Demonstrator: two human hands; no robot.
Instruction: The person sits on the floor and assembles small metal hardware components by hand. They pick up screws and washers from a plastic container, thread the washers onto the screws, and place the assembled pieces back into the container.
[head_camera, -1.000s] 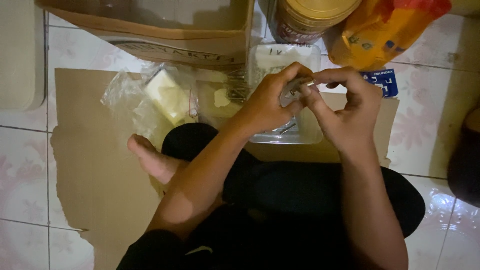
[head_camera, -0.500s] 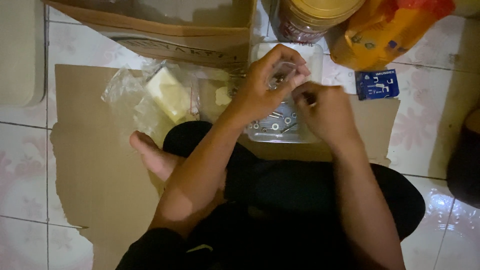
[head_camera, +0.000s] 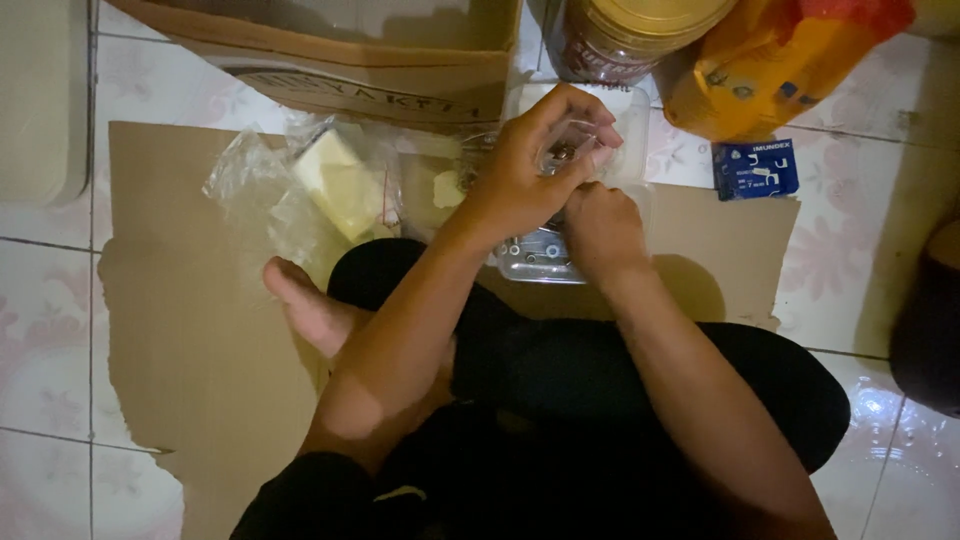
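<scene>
Head view: your left hand (head_camera: 530, 170) pinches a small dark part (head_camera: 563, 153) between thumb and fingertips, above the clear tray (head_camera: 540, 258) on the cardboard sheet (head_camera: 180, 300). Your right hand (head_camera: 600, 228) is curled just below, touching the left; whether it clamps anything, you cannot tell. A plastic bag (head_camera: 320, 185) lies left; a blue packet (head_camera: 755, 168) lies right.

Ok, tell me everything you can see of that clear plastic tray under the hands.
The clear plastic tray is a shallow, see-through container with rounded corners, lying flat on the brown cardboard sheet. Small metal pieces glint inside it; what they are is too small to tell. The right hand rests over its middle and the left hand hovers above, hiding most of it. Its far edge lies near the cardboard box.
</scene>
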